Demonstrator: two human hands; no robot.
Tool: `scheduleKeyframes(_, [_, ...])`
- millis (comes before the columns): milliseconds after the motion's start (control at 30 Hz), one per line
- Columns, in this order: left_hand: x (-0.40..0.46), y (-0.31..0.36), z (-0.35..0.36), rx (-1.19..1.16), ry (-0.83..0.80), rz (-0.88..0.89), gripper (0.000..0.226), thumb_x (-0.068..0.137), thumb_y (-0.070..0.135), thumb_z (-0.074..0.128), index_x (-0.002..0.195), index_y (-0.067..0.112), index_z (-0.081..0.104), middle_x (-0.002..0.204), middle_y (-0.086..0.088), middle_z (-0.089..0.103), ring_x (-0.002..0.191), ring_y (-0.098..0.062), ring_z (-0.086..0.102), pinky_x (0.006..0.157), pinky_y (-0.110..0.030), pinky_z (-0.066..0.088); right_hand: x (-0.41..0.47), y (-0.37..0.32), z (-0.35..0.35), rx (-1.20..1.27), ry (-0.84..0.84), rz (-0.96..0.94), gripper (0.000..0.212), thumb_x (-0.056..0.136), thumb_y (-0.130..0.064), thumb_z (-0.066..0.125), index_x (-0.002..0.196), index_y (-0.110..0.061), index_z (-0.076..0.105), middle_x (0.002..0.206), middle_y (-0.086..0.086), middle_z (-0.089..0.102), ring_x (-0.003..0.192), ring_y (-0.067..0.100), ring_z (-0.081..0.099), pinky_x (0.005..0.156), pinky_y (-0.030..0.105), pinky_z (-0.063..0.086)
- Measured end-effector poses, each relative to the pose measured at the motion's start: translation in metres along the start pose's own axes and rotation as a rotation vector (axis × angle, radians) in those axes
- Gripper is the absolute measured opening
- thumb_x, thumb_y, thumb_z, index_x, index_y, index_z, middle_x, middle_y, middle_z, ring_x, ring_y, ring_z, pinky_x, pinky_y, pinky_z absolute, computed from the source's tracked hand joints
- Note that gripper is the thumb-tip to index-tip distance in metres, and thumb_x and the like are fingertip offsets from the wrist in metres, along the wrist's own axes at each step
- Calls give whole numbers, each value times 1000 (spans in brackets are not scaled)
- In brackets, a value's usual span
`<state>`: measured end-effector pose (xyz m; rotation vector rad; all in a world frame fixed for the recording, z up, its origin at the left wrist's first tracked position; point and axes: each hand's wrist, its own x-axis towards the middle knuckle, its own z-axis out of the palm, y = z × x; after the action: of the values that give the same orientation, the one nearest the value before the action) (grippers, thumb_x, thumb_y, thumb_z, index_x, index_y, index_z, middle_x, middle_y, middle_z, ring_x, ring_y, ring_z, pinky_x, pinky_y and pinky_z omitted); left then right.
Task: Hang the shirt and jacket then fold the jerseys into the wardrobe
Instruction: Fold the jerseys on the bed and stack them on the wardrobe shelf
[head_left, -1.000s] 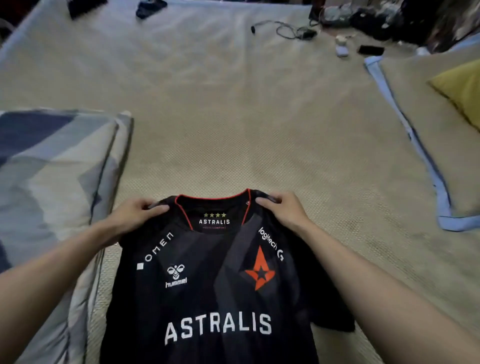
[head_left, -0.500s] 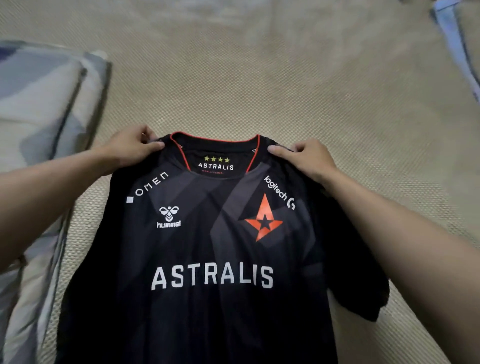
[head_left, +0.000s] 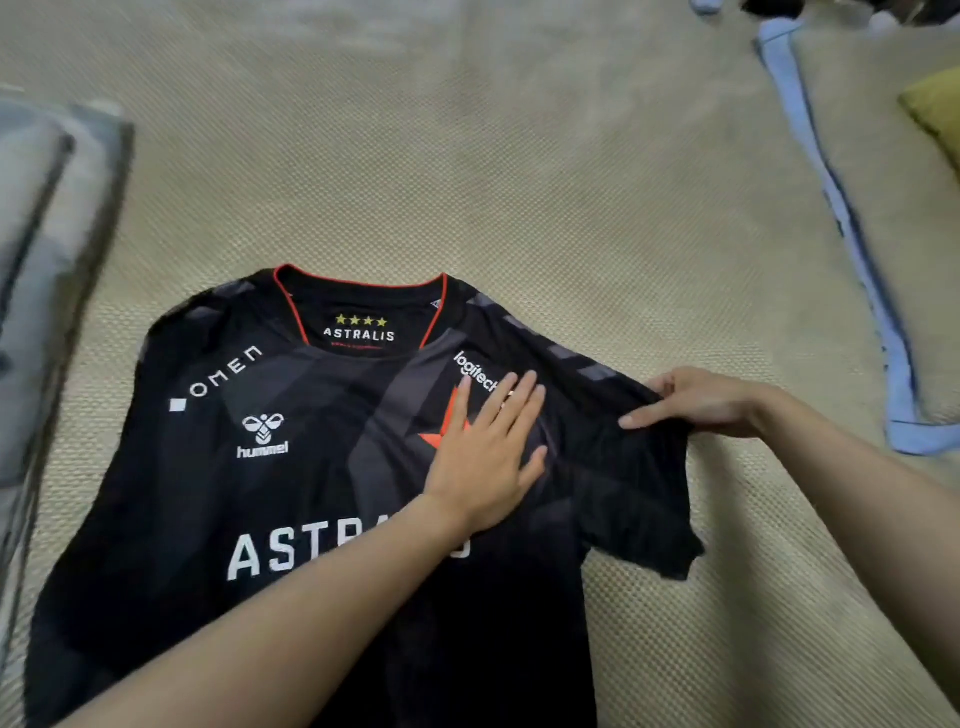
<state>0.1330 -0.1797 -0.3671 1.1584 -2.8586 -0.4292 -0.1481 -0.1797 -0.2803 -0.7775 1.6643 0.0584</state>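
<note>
We find both hands off the collar area, where they pinched the shoulders half a second ago. The left hand (head_left: 485, 447) now lies flat on the chest of the black jersey (head_left: 249, 499), fingers straight and slightly spread, covering most of the orange star crest and part of the white "ASTRALIS" lettering. The right hand (head_left: 701, 402) has moved out to 3 o'clock and pinches the hem of the short sleeve (head_left: 639, 499), thumb on top of the cloth, the other fingers curled at the edge. The view has also swung, so the far end of the bed is out of frame.

The jersey lies face up, collar toward 12 o'clock, on the beige bedspread (head_left: 467, 171), occupying the centre and the 6 to 8 o'clock area. Its fabric is smooth and matte with grey angular panels, a red-piped round neck, white printed sponsor marks and grey chevron bands along the shoulders. The sleeve under the right hand is wrinkled. The bedspread shows a fine woven grid texture.

At 9 o'clock sits a folded grey and blue blanket (head_left: 47, 270), blurred. At 2 to 3 o'clock runs a beige cover with light blue binding (head_left: 841, 223), and a yellow cushion (head_left: 935, 109) shows at the right edge.
</note>
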Motion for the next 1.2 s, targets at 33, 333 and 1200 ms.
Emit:
scheduleKeyframes(33, [1, 4, 5, 11, 10, -24, 68, 102, 50, 30, 160, 14, 24, 169, 0, 17, 156, -15, 14, 123, -59, 11, -1, 10, -1, 74, 114, -46, 31, 80, -27, 85, 103, -7, 77, 103, 11, 78, 94, 29, 74, 87, 41, 58])
scheduleKeyframes(333, [2, 5, 15, 107, 45, -52, 73, 102, 53, 27, 161, 13, 17, 170, -4, 12, 157, -16, 12, 124, -57, 8, -28, 56, 13, 204, 237, -1, 29, 72, -37, 90, 90, -16, 79, 87, 1, 80, 82, 17, 76, 75, 28, 55])
scheduleKeyframes(1200, [-135, -127, -88, -14, 180, -655, 75, 86, 27, 62, 153, 6, 35, 159, -13, 36, 147, -28, 35, 119, -51, 28, -20, -22, 180, -533, 832, -641, 30, 85, -14, 56, 112, -12, 67, 131, 9, 58, 122, 30, 57, 105, 46, 46])
